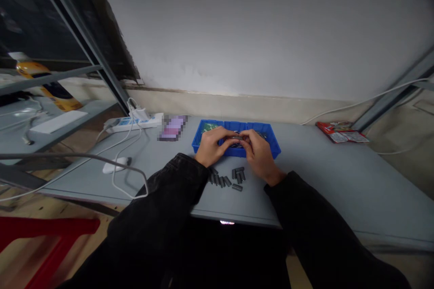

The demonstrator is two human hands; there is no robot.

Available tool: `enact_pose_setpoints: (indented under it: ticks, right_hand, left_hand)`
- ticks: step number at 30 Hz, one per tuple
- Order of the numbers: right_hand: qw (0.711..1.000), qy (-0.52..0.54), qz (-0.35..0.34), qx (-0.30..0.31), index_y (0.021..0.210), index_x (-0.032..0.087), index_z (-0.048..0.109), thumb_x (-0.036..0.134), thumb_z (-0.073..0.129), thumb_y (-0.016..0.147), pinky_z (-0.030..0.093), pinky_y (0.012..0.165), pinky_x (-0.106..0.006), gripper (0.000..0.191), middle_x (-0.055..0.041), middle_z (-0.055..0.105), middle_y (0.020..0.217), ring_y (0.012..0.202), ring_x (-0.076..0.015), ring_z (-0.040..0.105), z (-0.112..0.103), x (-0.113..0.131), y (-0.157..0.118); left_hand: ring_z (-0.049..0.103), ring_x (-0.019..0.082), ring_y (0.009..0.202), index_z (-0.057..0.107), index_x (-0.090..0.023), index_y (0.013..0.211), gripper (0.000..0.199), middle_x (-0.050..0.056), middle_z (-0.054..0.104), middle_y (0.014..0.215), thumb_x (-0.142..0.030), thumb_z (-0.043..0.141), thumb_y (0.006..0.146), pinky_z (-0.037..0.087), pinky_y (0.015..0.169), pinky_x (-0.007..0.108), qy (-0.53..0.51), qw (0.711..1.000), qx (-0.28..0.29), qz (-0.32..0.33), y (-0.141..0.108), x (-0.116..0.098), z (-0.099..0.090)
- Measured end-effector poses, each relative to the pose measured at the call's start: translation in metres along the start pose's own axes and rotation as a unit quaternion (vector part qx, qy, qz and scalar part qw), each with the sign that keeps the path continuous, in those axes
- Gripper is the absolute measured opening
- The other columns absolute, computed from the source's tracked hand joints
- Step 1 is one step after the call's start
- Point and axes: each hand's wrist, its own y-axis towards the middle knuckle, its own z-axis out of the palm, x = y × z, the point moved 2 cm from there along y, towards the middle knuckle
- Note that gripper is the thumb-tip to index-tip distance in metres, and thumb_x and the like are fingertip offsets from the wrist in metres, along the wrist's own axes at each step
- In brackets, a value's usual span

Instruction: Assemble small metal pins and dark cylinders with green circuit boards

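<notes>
Both my hands meet over a blue compartment tray (230,153). My left hand (213,144) and my right hand (258,152) pinch a small dark grey piece (237,138) between their fingertips; its exact kind is too small to tell. Green pieces (209,127) lie in the tray's left compartment. Metallic bits show in the middle and right compartments, partly covered by my hands. In front of the tray, several short dark grey cylinders (222,181) rest on the table, some in a row below my left wrist, others grouped nearer my right wrist.
A white power strip (149,122) with plugs and a blurred-out phone-like object (172,128) lie left of the tray. White cables cross the table's left side, near a white mouse-like object (115,165). A red packet (341,132) lies far right. A red stool (50,230) stands lower left.
</notes>
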Motion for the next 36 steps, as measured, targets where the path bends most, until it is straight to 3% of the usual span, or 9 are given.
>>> enact_pose_setpoints:
  ticks: [10, 16, 20, 25, 31, 36]
  right_hand:
    - [1.000, -0.001, 0.007, 0.012, 0.101, 0.023, 0.059, 0.034, 0.041, 0.103, 0.047, 0.081, -0.033, 0.021, -0.0052, 0.067, 0.097, 0.091, -0.0210, 0.064, -0.0017, 0.0024, 0.0014]
    - [1.000, 0.003, -0.006, 0.003, 0.111, 0.023, 0.061, 0.030, 0.043, 0.102, 0.049, 0.085, -0.034, 0.021, -0.0056, 0.069, 0.103, 0.095, -0.0208, 0.065, -0.0012, 0.0041, 0.0009]
    - [1.000, 0.011, 0.014, -0.009, 0.119, 0.022, 0.057, 0.031, 0.052, 0.098, 0.051, 0.079, -0.034, 0.024, -0.0048, 0.069, 0.096, 0.085, -0.0206, 0.066, 0.0001, 0.0012, -0.0012]
    - [1.000, 0.005, 0.021, -0.005, 0.109, 0.023, 0.060, 0.031, 0.048, 0.100, 0.050, 0.077, -0.034, 0.017, -0.0051, 0.069, 0.097, 0.086, -0.0209, 0.065, -0.0009, 0.0006, -0.0004]
    - [1.000, -0.001, 0.007, 0.008, 0.099, 0.023, 0.063, 0.033, 0.041, 0.103, 0.049, 0.081, -0.034, 0.024, -0.0058, 0.069, 0.097, 0.091, -0.0214, 0.065, -0.0038, 0.0047, 0.0027]
    - [1.000, 0.015, 0.015, -0.001, 0.113, 0.023, 0.060, 0.030, 0.048, 0.099, 0.050, 0.079, -0.034, 0.020, -0.0047, 0.069, 0.097, 0.087, -0.0202, 0.066, -0.0014, 0.0022, 0.0008]
  left_hand:
    - [0.067, 0.015, 0.082, 0.072, -0.017, 0.099, 0.013, 0.006, 0.073, 0.092, -0.026, 0.068, 0.091, 0.054, 0.079, 0.031, -0.008, 1.000, -0.004, 0.007, -0.0007, 0.0018, -0.0002]
    - [0.066, 0.015, 0.083, 0.071, -0.016, 0.099, 0.012, 0.005, 0.073, 0.092, -0.025, 0.067, 0.092, 0.053, 0.080, 0.031, 0.004, 1.000, -0.010, -0.003, -0.0006, 0.0016, -0.0006]
    - [0.065, 0.014, 0.081, 0.071, -0.016, 0.099, 0.013, 0.005, 0.072, 0.090, -0.026, 0.067, 0.092, 0.052, 0.076, 0.030, 0.007, 1.000, -0.018, -0.011, 0.0000, 0.0020, -0.0013]
    - [0.066, 0.015, 0.084, 0.071, -0.016, 0.100, 0.013, 0.006, 0.073, 0.093, -0.026, 0.066, 0.092, 0.054, 0.080, 0.032, 0.001, 1.000, 0.009, -0.003, 0.0007, 0.0005, -0.0002]
    - [0.068, 0.016, 0.088, 0.071, -0.016, 0.098, 0.013, 0.006, 0.074, 0.094, -0.026, 0.064, 0.093, 0.055, 0.084, 0.034, -0.010, 1.000, 0.014, 0.008, 0.0022, -0.0024, -0.0005]
    - [0.067, 0.016, 0.086, 0.071, -0.016, 0.097, 0.013, 0.006, 0.073, 0.092, -0.027, 0.064, 0.094, 0.054, 0.082, 0.033, 0.005, 1.000, 0.001, 0.001, 0.0016, 0.0002, -0.0007]
